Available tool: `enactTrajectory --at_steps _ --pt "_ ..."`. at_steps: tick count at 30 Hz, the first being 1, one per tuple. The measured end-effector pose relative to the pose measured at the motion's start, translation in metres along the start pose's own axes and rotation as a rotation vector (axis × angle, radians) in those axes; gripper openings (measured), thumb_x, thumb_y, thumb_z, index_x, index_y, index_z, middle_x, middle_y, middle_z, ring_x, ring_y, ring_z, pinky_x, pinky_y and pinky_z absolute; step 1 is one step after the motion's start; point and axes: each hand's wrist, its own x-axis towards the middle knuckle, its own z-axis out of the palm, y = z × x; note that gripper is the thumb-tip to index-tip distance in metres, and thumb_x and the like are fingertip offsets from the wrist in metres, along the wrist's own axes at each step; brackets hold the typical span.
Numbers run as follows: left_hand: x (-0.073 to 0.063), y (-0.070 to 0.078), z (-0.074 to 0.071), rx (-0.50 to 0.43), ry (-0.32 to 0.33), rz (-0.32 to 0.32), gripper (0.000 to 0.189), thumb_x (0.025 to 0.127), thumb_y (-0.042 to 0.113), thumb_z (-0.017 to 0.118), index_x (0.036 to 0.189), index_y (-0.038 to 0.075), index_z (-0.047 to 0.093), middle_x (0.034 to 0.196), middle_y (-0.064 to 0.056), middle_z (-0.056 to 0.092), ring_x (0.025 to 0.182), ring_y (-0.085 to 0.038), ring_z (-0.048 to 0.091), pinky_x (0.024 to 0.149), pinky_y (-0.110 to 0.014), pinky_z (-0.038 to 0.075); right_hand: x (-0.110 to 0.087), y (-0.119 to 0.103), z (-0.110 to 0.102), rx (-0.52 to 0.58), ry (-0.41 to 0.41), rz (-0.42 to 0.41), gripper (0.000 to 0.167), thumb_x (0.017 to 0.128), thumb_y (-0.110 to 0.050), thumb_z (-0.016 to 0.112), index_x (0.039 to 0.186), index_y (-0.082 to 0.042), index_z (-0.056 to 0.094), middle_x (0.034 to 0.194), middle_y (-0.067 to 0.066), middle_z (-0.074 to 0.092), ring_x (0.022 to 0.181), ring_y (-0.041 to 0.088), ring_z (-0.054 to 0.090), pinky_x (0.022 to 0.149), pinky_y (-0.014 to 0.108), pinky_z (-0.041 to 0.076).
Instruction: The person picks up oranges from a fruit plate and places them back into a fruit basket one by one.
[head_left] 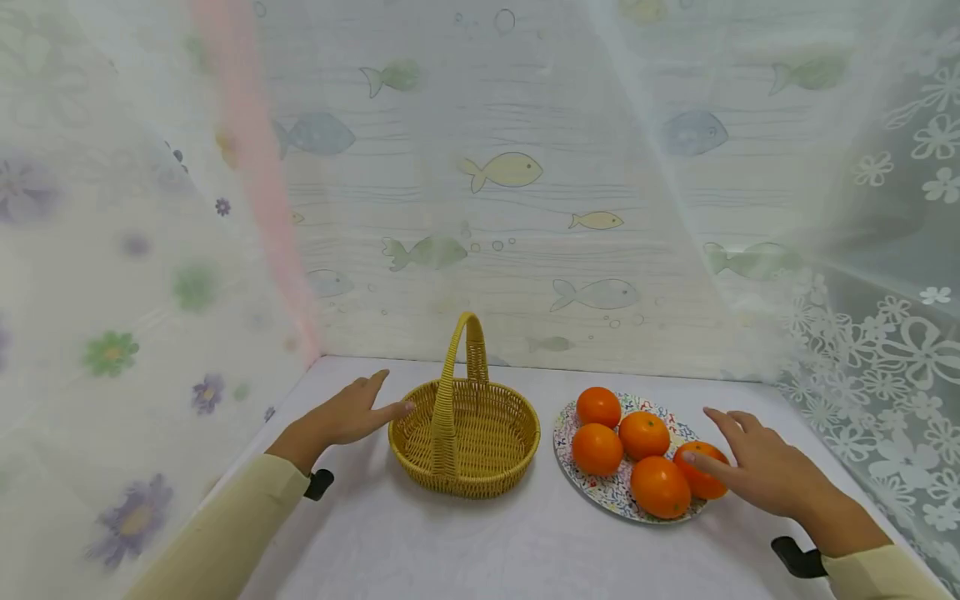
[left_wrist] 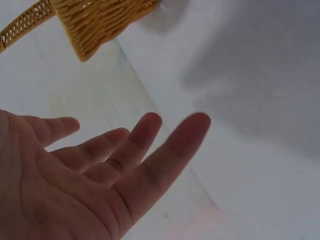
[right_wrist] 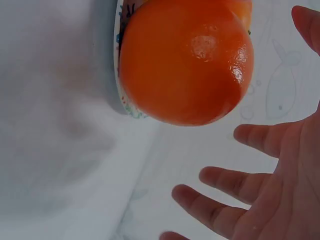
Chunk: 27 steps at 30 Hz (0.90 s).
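Note:
A yellow wicker basket [head_left: 480, 442] with a tall arched handle stands on the white table, and nothing lies inside it. Just left of its rim is my left hand [head_left: 352, 412], fingers extended, holding nothing; the left wrist view has the palm [left_wrist: 60, 195] facing the basket's woven side [left_wrist: 100, 25]. To the right, a round patterned plate [head_left: 592, 487] carries several oranges [head_left: 660, 487]. My right hand [head_left: 772, 467] hovers at the plate's right side with spread fingers, its thumb overlapping the rightmost orange [head_left: 701, 468]. In the right wrist view, an orange [right_wrist: 185, 65] sits beside those spread fingers [right_wrist: 210, 210].
A sheer curtain with printed fish [head_left: 510, 170] hangs behind the table [head_left: 517, 550]. Flowered curtains close in on the left [head_left: 135, 367] and the right [head_left: 900, 400]. A dark strap piece [head_left: 798, 558] shows at the right wrist, another [head_left: 319, 484] at the left.

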Motion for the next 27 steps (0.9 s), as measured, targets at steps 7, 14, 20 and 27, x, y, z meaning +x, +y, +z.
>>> enactTrajectory --at_steps 7,14,20,27 --pt "0.003 -0.001 0.009 -0.244 -0.007 -0.102 0.110 0.089 0.079 0.057 0.167 0.015 0.011 0.160 -0.031 0.034 0.115 -0.044 0.065 0.061 -0.040 0.063 0.001 0.002 0.000 0.078 -0.073 0.031 0.097 0.098 -0.072 0.048 0.150 0.008 0.038 0.134 0.042 0.049 0.113 0.052 0.059 0.087 0.070 0.051" --pt "0.006 -0.002 0.016 -0.358 0.001 -0.166 0.098 0.090 0.074 0.061 0.163 0.017 0.027 0.154 -0.026 0.044 0.127 -0.045 0.059 0.065 -0.039 0.064 0.004 0.006 0.004 0.115 -0.111 0.058 0.098 0.098 -0.072 0.049 0.149 0.011 0.038 0.121 0.032 0.060 0.102 0.038 0.063 0.082 0.061 0.057" --pt "0.005 0.000 0.020 -0.549 -0.018 -0.201 0.091 0.091 0.064 0.068 0.158 0.011 0.037 0.155 -0.025 0.045 0.131 -0.042 0.058 0.070 -0.042 0.065 0.007 0.008 0.007 0.136 -0.131 0.079 0.098 0.098 -0.071 0.050 0.148 0.012 0.037 0.111 0.024 0.064 0.095 0.033 0.063 0.080 0.057 0.058" --pt "0.010 -0.004 0.029 -0.702 -0.032 -0.249 0.081 0.090 0.055 0.075 0.149 0.006 0.048 0.143 -0.020 0.057 0.121 -0.034 0.065 0.073 -0.044 0.065 0.007 0.008 0.009 0.180 -0.165 0.119 0.096 0.099 -0.068 0.050 0.145 0.015 0.038 0.102 0.017 0.068 0.086 0.025 0.062 0.077 0.050 0.059"
